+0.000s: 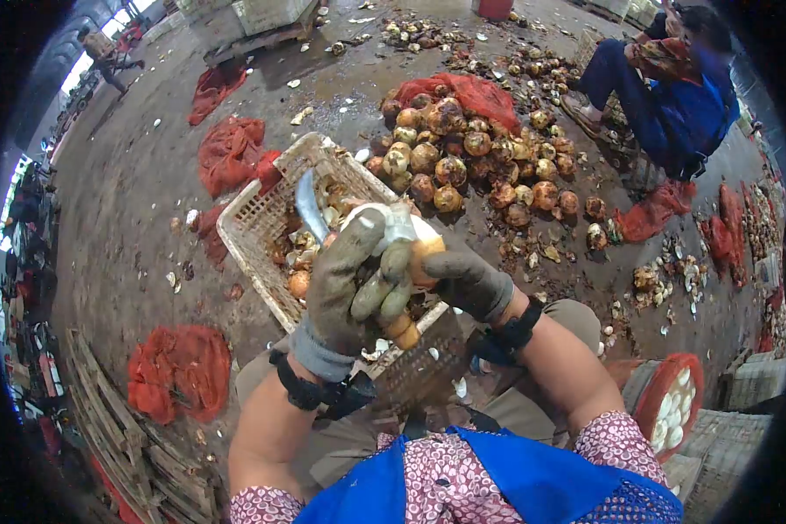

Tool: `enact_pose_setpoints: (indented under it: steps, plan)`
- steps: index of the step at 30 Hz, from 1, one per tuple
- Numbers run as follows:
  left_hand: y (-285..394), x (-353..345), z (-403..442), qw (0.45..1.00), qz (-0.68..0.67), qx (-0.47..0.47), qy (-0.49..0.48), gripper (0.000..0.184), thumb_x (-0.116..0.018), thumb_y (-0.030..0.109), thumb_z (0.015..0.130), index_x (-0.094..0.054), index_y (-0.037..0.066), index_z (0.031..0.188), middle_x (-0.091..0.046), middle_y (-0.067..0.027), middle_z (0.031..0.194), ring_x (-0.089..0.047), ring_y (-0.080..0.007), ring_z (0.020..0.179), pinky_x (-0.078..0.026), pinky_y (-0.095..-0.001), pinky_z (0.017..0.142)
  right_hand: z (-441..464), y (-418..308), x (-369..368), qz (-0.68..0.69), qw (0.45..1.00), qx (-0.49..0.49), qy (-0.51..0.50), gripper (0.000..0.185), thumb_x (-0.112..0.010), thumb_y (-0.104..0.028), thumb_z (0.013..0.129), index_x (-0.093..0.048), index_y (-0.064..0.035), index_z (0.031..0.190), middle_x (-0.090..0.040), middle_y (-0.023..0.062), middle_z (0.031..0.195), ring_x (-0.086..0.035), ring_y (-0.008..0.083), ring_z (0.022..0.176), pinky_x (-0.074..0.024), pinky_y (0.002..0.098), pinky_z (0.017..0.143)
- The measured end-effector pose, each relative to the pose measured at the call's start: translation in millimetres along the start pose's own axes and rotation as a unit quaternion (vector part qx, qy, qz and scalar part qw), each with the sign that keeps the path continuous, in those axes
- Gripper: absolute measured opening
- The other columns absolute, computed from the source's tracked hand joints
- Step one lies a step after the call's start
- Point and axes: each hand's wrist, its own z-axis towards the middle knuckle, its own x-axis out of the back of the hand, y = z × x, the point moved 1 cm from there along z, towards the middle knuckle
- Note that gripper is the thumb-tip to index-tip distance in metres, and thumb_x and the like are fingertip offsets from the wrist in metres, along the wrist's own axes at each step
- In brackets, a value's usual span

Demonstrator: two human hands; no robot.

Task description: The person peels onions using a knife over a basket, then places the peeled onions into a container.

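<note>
Both my hands wear dirty grey-green work gloves and meet above the crate. My left hand (345, 271) is closed round a knife, whose curved blade (306, 207) sticks up to the left; the handle is hidden in the glove. Its thumb and fingers also press against a partly peeled onion (428, 236), white on top and orange-brown on the side. From the right, my right hand (472, 284) grips that onion. Directly beneath is a pale plastic crate (251, 262) holding peelings and an onion (299, 283).
A heap of unpeeled onions (450, 170) lies beyond the crate, partly under red netting (476, 98). A person in blue (686, 113) sits at the upper right. Peeled onions (674, 409) fill a red-rimmed container at my right. Wooden slats (118, 419) lie at left, near a red net bag (181, 374).
</note>
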Motion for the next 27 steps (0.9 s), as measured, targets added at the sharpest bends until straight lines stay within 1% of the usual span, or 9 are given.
enact_pose_setpoints:
  steps: [3, 4, 7, 11, 14, 15, 17, 26, 27]
  plan:
    - [5, -3, -9, 0.992, -0.089, -0.07, -0.052, 0.027, -0.042, 0.029, 0.103, -0.055, 0.006, 0.095, -0.055, -0.0019, 0.065, -0.038, -0.0034, 0.035, -0.034, -0.0209, 0.034, 6, -5, 3, -0.017, 0.997, 0.077, 0.001, 0.082, -0.075, -0.035, 0.073, -0.04, -0.0019, 0.139, -0.057, 0.0087, 0.126, -0.057, 0.0176, 0.112, -0.0462, 0.0311, 0.095]
    - [3, 9, -9, 0.989, -0.072, -0.106, -0.073, 0.034, -0.035, 0.027, 0.105, -0.049, 0.012, 0.132, -0.057, -0.0021, 0.07, -0.039, -0.0035, 0.036, -0.034, -0.0202, 0.034, 4, -10, 4, -0.035, 0.994, 0.103, 0.004, 0.083, -0.074, -0.036, 0.073, -0.039, -0.0019, 0.14, -0.057, 0.0093, 0.127, -0.057, 0.0181, 0.113, -0.0461, 0.0316, 0.096]
    - [6, 19, -12, 0.965, 0.051, -0.211, 0.145, 0.027, -0.042, 0.025, 0.103, -0.057, 0.004, 0.106, -0.059, -0.003, 0.067, -0.035, -0.0026, 0.032, -0.032, -0.0211, 0.03, 2, -12, 16, 0.008, 0.992, 0.113, 0.061, 0.081, -0.072, -0.041, 0.073, -0.042, -0.0021, 0.138, -0.056, 0.0117, 0.129, -0.057, 0.022, 0.114, -0.048, 0.0354, 0.096]
    - [34, 49, -8, 0.959, 0.24, -0.033, 0.147, 0.027, -0.047, 0.024, 0.1, -0.059, 0.001, 0.109, -0.061, -0.0037, 0.063, -0.044, -0.0074, 0.037, -0.04, -0.0228, 0.036, -11, -26, 32, 0.005, 0.989, 0.109, 0.098, 0.076, -0.066, -0.043, 0.079, -0.04, -0.0052, 0.14, -0.055, 0.0117, 0.13, -0.06, 0.0256, 0.11, -0.0556, 0.0371, 0.079]
    - [12, 82, 10, 0.528, 0.818, -0.1, 0.205, 0.025, -0.05, 0.022, 0.097, -0.063, 0.002, 0.103, -0.066, -0.0068, 0.068, -0.062, -0.0172, 0.056, -0.053, -0.0292, 0.058, -12, -31, 24, 0.005, 0.987, 0.116, 0.116, 0.073, -0.064, -0.04, 0.084, -0.038, -0.0056, 0.142, -0.055, 0.0116, 0.131, -0.061, 0.0249, 0.108, -0.0557, 0.0355, 0.076]
    - [2, 88, 12, 0.529, 0.816, -0.098, 0.21, 0.025, -0.05, 0.022, 0.097, -0.063, 0.002, 0.103, -0.066, -0.0068, 0.068, -0.062, -0.0172, 0.056, -0.053, -0.0292, 0.058, -11, -33, 24, -0.026, 0.985, 0.117, 0.124, 0.075, -0.065, -0.041, 0.082, -0.038, -0.0057, 0.142, -0.055, 0.0113, 0.131, -0.06, 0.0243, 0.11, -0.0548, 0.0357, 0.078]
    - [-16, 88, 15, 0.842, 0.458, -0.234, 0.159, 0.022, -0.056, 0.018, 0.093, -0.063, 0.002, 0.108, -0.069, -0.0107, 0.076, -0.066, -0.0196, 0.067, -0.052, -0.0302, 0.06, -6, -32, 23, -0.055, 0.983, 0.115, 0.13, 0.077, -0.066, -0.042, 0.081, -0.038, -0.0057, 0.142, -0.055, 0.0111, 0.131, -0.059, 0.0238, 0.112, -0.0539, 0.036, 0.08]
    - [4, 21, 5, 0.743, 0.588, -0.302, 0.105, 0.03, -0.069, 0.012, 0.085, -0.059, 0.002, 0.112, -0.069, -0.0089, 0.09, -0.064, -0.0153, 0.078, -0.051, -0.0296, 0.068, 9, -18, 8, -0.245, 0.946, 0.093, 0.189, 0.08, -0.082, -0.021, 0.068, -0.044, -0.0053, 0.137, -0.054, 0.0074, 0.125, -0.058, 0.0174, 0.107, -0.051, 0.0317, 0.09]
    - [-5, 36, 13, 0.897, 0.372, -0.208, 0.118, 0.029, -0.068, 0.01, 0.085, -0.059, 0.001, 0.111, -0.069, -0.0092, 0.092, -0.064, -0.0147, 0.079, -0.051, -0.0297, 0.07, 8, -20, 4, -0.285, 0.937, 0.079, 0.184, 0.08, -0.081, -0.028, 0.068, -0.046, -0.004, 0.135, -0.056, 0.0075, 0.123, -0.058, 0.0172, 0.106, -0.0506, 0.0314, 0.09]
